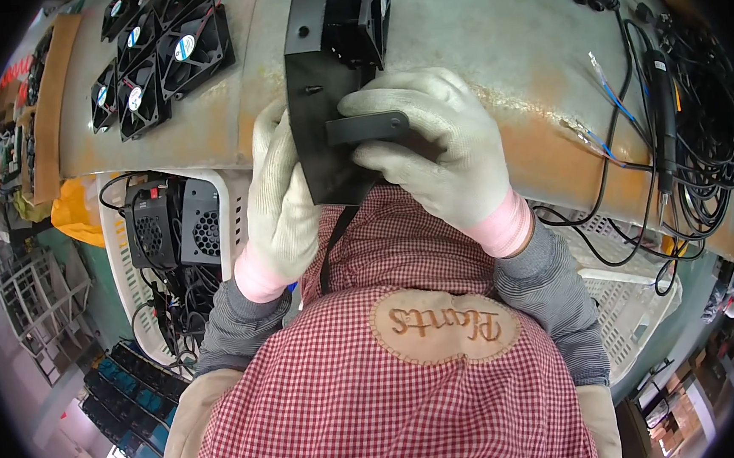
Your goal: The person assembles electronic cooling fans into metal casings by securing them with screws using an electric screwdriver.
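A black sheet-metal housing (317, 122) stands on edge at the near side of the worktable, with a dark cooling fan (359, 17) at its far end. A small screw or stud (313, 90) sticks out of its face. My gloved left hand (280, 197) is closed on the housing's left side, its fingertips partly hidden. Between the thumb and fingers of my gloved right hand (459, 150) is a short black bracket (367, 128) with a hole near its rounded end. It lies against the housing's lower part.
Several black fans (160, 65) lie at the table's far left. Below them, a white basket (234, 208) holds box-shaped units and cables. An electric screwdriver (662, 115) lies among black cables (709, 196) on the right, above a white crate (623, 305).
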The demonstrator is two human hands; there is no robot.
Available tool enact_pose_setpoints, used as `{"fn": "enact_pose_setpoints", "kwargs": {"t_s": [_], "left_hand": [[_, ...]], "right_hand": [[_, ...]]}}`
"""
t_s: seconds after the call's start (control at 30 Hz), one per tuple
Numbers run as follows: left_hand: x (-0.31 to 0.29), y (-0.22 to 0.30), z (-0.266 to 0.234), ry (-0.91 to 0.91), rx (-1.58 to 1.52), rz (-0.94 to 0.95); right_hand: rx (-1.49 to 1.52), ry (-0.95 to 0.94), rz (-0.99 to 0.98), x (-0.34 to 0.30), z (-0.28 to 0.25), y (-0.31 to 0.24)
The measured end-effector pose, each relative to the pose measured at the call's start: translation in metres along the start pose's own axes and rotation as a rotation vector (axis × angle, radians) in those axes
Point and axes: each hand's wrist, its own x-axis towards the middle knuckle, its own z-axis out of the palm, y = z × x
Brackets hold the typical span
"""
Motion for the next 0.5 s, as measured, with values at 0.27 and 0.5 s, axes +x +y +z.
{"fn": "enact_pose_setpoints", "kwargs": {"t_s": [0.27,0.5], "left_hand": [[0.012,0.029,-0.004,0.236,-0.535,-0.141],[0.013,0.028,-0.006,0.278,-0.441,-0.061]], "right_hand": [[-0.053,-0.032,-0.06,0.003,-0.003,-0.003],[-0.041,0.02,-0.039,0.0,0.002,-0.005]]}}
